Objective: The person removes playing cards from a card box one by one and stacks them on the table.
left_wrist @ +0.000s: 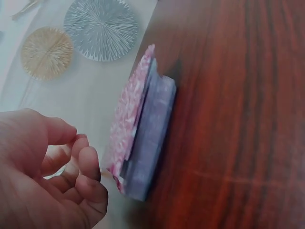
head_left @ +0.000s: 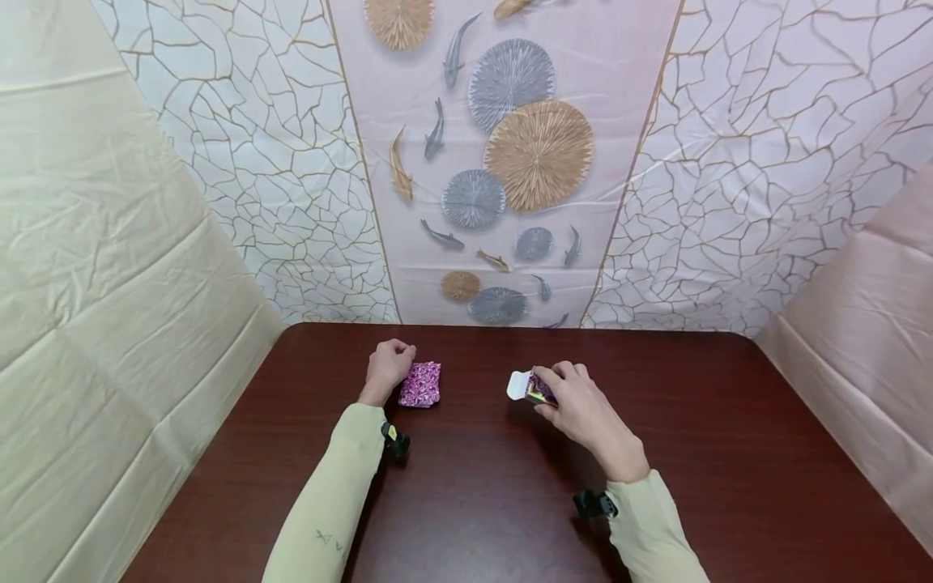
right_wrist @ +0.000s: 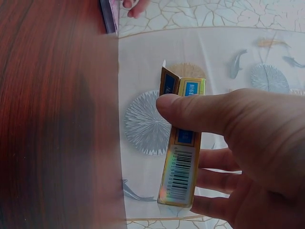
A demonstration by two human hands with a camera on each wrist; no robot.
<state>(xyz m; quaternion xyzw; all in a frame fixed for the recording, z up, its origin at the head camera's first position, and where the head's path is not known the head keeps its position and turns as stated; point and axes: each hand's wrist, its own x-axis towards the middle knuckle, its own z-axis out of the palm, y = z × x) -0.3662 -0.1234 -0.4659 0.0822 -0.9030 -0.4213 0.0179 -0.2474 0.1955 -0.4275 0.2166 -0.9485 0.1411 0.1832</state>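
A deck of cards [head_left: 420, 385] with a pink patterned back lies on the table; its pale side edge shows in the left wrist view, where the top layer sits slightly askew. Beside its far left corner is my left hand [head_left: 389, 366], apart from the deck [left_wrist: 133, 129]. The fingers of this hand [left_wrist: 52, 167] curl in toward the thumb, and nothing shows between them. My right hand [head_left: 586, 409] grips a small card box [head_left: 541, 389] with its white end flap standing out to the left. A barcode marks the side of the box [right_wrist: 180, 167], under the right thumb.
The dark red-brown wooden table [head_left: 466, 502] reaches back to a patterned cloth [head_left: 503, 243] with fish and round leaves. Plain pale cloth [head_left: 109, 324] hangs at the left, and more cloth [head_left: 860, 324] at the right.
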